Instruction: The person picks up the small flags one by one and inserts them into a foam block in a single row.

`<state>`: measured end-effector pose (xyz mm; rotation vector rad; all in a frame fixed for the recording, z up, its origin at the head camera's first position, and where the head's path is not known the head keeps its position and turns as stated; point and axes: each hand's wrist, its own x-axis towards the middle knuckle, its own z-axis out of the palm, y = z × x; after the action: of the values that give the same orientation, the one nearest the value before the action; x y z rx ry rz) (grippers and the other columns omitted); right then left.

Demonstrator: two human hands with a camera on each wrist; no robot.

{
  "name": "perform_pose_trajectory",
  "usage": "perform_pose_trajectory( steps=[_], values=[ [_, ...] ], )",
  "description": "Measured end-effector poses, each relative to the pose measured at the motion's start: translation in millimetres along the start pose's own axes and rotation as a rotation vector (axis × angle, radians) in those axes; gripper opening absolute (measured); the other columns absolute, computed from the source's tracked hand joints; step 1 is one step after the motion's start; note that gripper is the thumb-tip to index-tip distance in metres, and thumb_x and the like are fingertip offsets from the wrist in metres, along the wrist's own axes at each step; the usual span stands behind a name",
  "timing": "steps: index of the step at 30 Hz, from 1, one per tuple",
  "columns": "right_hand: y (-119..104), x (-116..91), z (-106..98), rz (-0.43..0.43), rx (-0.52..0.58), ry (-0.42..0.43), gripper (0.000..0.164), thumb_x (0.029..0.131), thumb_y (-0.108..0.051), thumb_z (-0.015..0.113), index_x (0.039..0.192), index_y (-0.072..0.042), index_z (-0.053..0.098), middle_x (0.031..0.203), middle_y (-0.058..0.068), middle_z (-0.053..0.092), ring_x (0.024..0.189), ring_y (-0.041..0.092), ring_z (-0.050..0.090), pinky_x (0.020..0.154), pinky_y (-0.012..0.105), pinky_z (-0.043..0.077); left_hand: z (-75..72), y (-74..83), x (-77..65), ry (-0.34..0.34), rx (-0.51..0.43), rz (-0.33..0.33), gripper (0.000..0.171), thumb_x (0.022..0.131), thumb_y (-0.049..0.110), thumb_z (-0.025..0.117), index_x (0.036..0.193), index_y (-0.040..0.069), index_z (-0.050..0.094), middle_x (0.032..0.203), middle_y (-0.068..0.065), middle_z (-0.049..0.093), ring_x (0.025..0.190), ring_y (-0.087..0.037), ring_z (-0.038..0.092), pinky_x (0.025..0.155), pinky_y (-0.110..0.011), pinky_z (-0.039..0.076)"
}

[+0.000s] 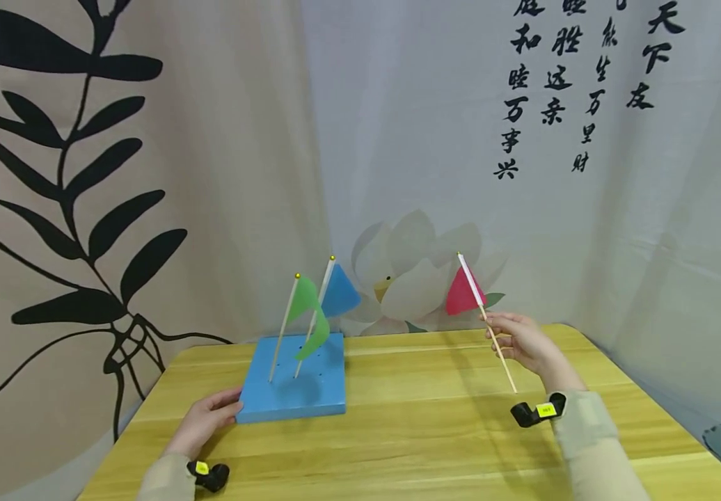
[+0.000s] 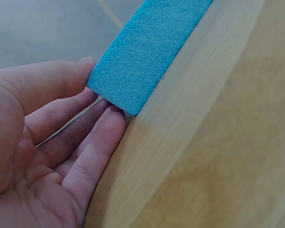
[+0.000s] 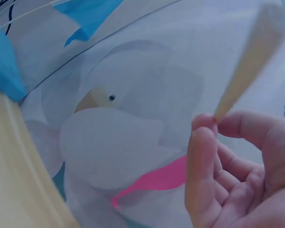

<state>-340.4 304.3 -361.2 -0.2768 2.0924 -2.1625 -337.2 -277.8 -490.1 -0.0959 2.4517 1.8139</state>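
Observation:
My right hand [image 1: 523, 341] pinches the wooden stick of a pink flag [image 1: 465, 291] between thumb and fingers. It holds the flag above the table's right half, the cloth up and the bare stick end slanting down to the right. In the right wrist view the stick [image 3: 251, 61] rises blurred from the fingertips. My left hand [image 1: 210, 417] touches the left side of a blue foam block [image 2: 147, 52] near its front corner with relaxed fingers. A green flag [image 1: 303, 299] and a blue flag [image 1: 340, 291] stand tilted in the block, their cloths overlapping.
The block sits on a wooden table [image 1: 398, 431], left of the middle and near the back edge. Small dark holes show in its top. Behind the table hangs a pale curtain [image 1: 398, 104] printed with leaves, a flower and characters. Both wrists wear black camera mounts.

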Motion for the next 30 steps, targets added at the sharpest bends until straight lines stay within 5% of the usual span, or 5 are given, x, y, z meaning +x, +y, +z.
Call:
perform_pose_trajectory(
  steps=[8,18,30],
  values=[
    [2.9,4.8,18.9,-0.043,-0.009,0.063,0.012,0.1,-0.02,0.055,0.099,-0.02,0.067,0.086,0.006,0.06,0.063,0.014,0.061,0.054,0.024,0.055,1.8,-0.2,-1.9,-0.001,-0.01,0.0,0.061,0.095,0.026,0.065,0.141,-0.008,0.044,0.141,-0.027,0.044,0.121,-0.036,0.051,0.09,-0.04,0.053],
    [44.3,31.0,79.7,-0.176,0.105,0.317,0.015,0.1,-0.018,0.056,0.112,-0.008,0.055,0.088,0.007,0.062,0.066,0.018,0.061,0.052,0.026,0.054,-0.5,1.1,-3.1,-0.011,-0.015,0.028,0.058,0.096,0.022,0.064,0.141,-0.008,0.044,0.142,-0.028,0.044,0.123,-0.038,0.049,0.092,-0.042,0.052],
    [57.3,74.5,156.8,-0.382,0.094,0.275,0.013,0.097,-0.009,0.06,0.108,-0.004,0.057,0.089,0.01,0.068,0.074,0.029,0.069,0.046,0.028,0.055,-1.0,-2.8,-2.2,-0.004,-0.005,0.035,0.058,0.094,0.022,0.065,0.14,-0.007,0.045,0.14,-0.028,0.045,0.121,-0.039,0.051,0.088,-0.041,0.053]
  ],
)
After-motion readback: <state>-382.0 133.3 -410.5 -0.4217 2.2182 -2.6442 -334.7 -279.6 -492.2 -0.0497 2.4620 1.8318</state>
